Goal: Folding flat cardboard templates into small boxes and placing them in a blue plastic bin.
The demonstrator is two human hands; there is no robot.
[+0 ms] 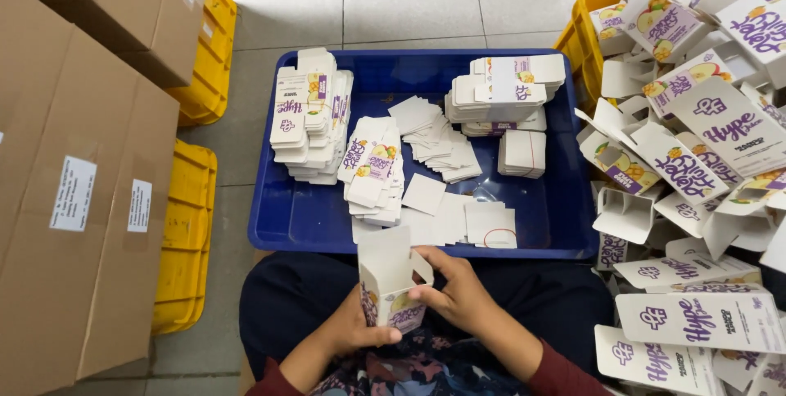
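At the lower centre of the frame, a small printed carton (391, 285) is gripped closed by the left hand (354, 332) and right hand (456, 294); its top flaps stand open. The folding step seems in hand; tucking the flaps is probably called for next.

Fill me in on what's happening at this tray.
A seated person holds a small white carton upright over their lap, its top flaps open. The left hand grips its lower part; the right hand steadies its side. In front lies a blue tray with stacks of flat cartons and loose white inserts. To the person's right, a heap of folded-up cartons overflows a yellow crate. Brown cardboard boxes stand at their left.
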